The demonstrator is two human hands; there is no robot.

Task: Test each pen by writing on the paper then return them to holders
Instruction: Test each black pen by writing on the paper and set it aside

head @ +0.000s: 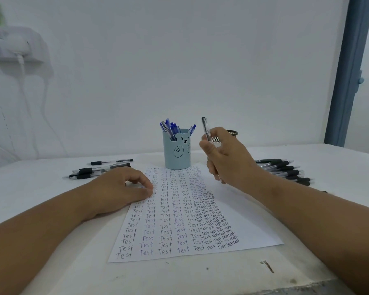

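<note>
My right hand (226,156) holds a black pen (206,129) raised off the paper (251,226), fingers (211,167) curled and clamped around the barrel, its top end pointing up and slightly toward the far edge of the worktop (51,262); the writing tip is hidden behind my hand, so I cannot tell whether it is extended. My left hand (124,188) rests on the left edge of the paper, fingers loosely curled and gripping nothing, holding the sheet flat. The paper lies at the middle of the worktop, already filled with columns of the word "Test"; free space appears to remain mainly along its right margin. Judging from the lift, the step is either bringing this pen down to write or carrying it to a holder. To write: keep the left hand pressing the sheet, lower the tip onto an unmarked patch at the right, and use light, even pressure so a weak ink flow shows. To return it: the black mesh holder (232,134) stands just behind my right hand, toward the far edge, and is probably the place for black pens, since the blue bear holder (177,152) carries blue pens (172,128). Insert it vertically without knocking the rim. Black pens lie in groups near the left side (98,169) and the right side (285,170) of the worktop; which group is tested, I cannot tell.
</note>
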